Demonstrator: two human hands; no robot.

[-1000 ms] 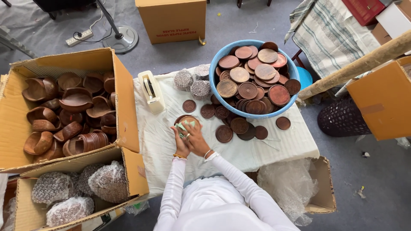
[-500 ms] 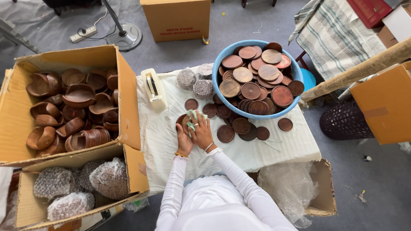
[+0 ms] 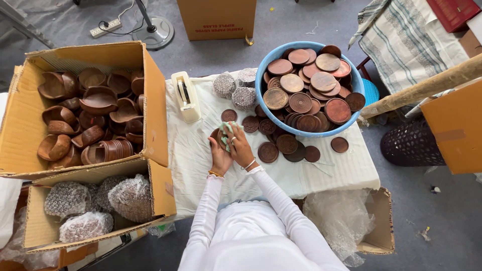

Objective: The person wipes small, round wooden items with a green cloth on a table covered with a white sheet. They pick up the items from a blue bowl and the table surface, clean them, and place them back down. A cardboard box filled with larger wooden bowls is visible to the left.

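Wooden disc (image 3: 217, 136) sits over the white-covered tabletop (image 3: 201, 160), gripped by the left hand (image 3: 220, 158) from below. Right hand (image 3: 240, 145) presses a pale green cloth (image 3: 227, 133) onto its face. Since a second ago, both hands have shifted slightly right, toward the blue basin (image 3: 261, 85); wiping appears ongoing.

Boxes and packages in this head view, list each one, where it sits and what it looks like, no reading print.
Open brown carton, left: wooden bowls.
Lower open carton, bottom left: bubble-wrapped bundles.
Closed brown carton, top centre, on floor, printed side.
Orange-brown box, right edge, taped.
Wrapped bundles, on table beside blue basin.
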